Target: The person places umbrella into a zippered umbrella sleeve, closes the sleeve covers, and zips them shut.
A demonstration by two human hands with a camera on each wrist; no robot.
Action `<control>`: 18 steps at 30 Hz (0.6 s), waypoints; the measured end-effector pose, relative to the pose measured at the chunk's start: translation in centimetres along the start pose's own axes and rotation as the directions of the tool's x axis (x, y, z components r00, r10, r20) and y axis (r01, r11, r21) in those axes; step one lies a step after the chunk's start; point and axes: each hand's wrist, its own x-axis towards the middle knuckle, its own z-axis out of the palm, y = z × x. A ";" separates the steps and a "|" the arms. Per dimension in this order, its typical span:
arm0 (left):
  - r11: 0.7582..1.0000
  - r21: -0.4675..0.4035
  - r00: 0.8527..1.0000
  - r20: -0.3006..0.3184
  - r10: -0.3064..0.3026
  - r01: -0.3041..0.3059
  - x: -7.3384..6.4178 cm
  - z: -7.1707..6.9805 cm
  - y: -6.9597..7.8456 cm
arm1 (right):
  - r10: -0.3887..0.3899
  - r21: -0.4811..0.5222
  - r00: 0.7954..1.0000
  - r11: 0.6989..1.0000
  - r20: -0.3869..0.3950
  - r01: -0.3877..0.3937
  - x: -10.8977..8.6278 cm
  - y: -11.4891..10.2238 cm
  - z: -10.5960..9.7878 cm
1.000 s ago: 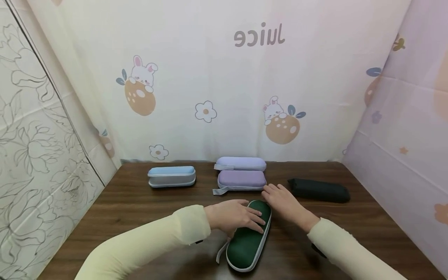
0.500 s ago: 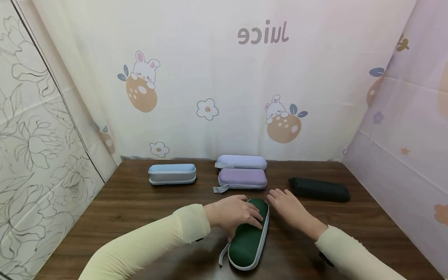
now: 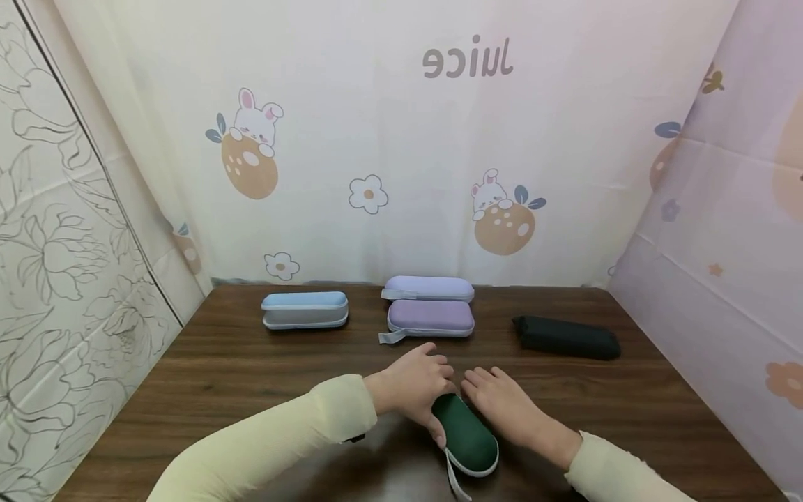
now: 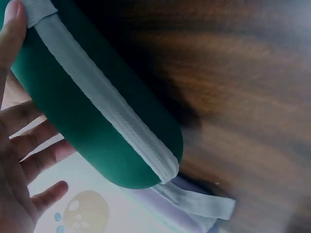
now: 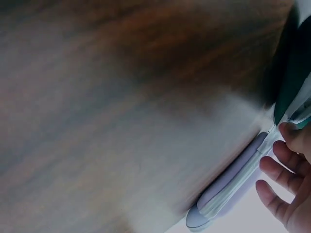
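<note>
A green zip-up glasses case (image 3: 473, 439) with a pale grey zip band lies slanted on the table near the front. My left hand (image 3: 417, 387) holds its far left end, thumb along the near side and fingers over the far end. The left wrist view shows the thumb by one end of the zip band (image 4: 104, 102) and the fingers behind the case. A grey pull strap (image 3: 456, 481) hangs from the near left side. My right hand (image 3: 508, 411) is just right of the case, fingers relaxed; in the right wrist view its fingertips (image 5: 272, 167) are close to the case.
At the back middle, a purple case (image 3: 431, 316) lies in front of a lilac one (image 3: 433, 285). Further left sits a light blue case (image 3: 305, 301) with a grey side. A black soft pouch (image 3: 567, 338) lies at the right. A printed curtain (image 3: 376, 139) hangs behind the table.
The green case has turned, its near end swinging right. My left hand has shifted from the top of the case to its far end. My right hand has come slightly nearer the front.
</note>
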 end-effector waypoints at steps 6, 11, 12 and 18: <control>0.987 -0.159 0.999 -0.028 0.015 -0.019 -1.9 0.7 -1.1 | -0.029 0.051 1.000 0.998 -0.008 0.030 0.8 0.7 -0.1; 0.982 -0.189 0.999 -0.045 -0.005 -0.004 -3.0 1.3 -1.8 | -0.095 0.023 0.995 0.995 -0.030 0.095 1.9 1.3 -0.2; 0.985 -0.172 0.999 -0.047 -0.015 0.007 -3.1 1.4 -1.8 | -0.105 0.021 0.994 0.994 -0.032 0.106 2.0 1.4 -0.2; 0.988 -0.060 0.990 -0.026 -0.141 0.139 -4.4 1.9 -1.7 | -0.112 -0.004 0.994 0.994 -0.021 0.112 1.9 2.3 -0.3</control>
